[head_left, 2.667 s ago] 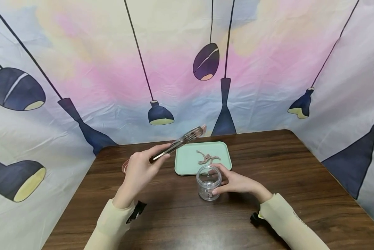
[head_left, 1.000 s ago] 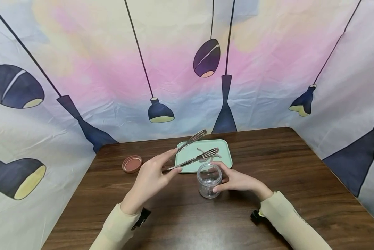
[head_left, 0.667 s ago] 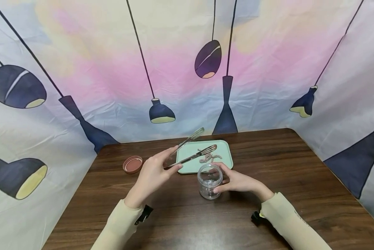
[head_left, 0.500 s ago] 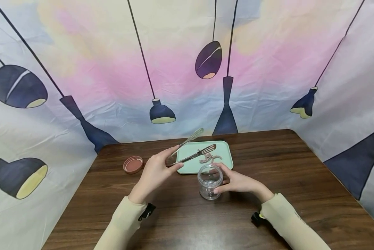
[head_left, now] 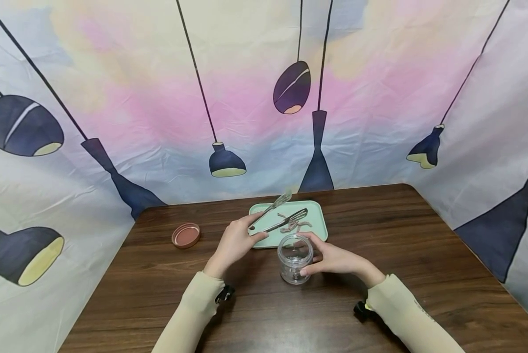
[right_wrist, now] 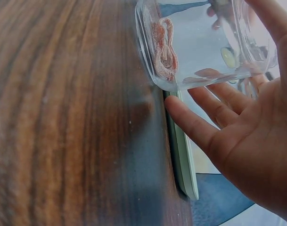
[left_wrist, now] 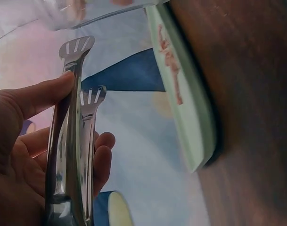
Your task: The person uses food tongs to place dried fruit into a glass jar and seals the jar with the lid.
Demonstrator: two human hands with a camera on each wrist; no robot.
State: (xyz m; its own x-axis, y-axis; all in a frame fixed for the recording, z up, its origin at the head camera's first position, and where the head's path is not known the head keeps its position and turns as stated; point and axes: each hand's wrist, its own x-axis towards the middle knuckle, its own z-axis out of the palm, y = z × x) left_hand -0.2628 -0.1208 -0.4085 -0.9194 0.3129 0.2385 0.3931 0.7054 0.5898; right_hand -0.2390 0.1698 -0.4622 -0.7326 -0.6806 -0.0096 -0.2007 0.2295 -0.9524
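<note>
My left hand [head_left: 235, 242] holds metal tongs [left_wrist: 65, 141] between thumb and fingers. Their slotted tips stand apart with nothing between them, above the pale green tray [head_left: 317, 210]. On that tray lies a small tangle of pinkish-brown strips [head_left: 293, 224], partly behind the lower tong arm. My right hand [head_left: 336, 257] grips a clear uncovered jar [head_left: 293, 272] from its right side, thumb in front and fingers behind. The jar stands on the table just in front of the tray. In the right wrist view a looped pink strip [right_wrist: 166, 49] lies at the jar's bottom.
A reddish-brown round lid [head_left: 186, 235] lies on the table left of the tray. The dark wooden table [head_left: 378, 215] ends at the back against a patterned cloth [head_left: 158, 98] printed with hanging lamps.
The tongs, closed with a pinkish bit at their tips at first, have spread and carry nothing. My left hand has moved right and lower, over the tray. The right hand keeps its hold.
</note>
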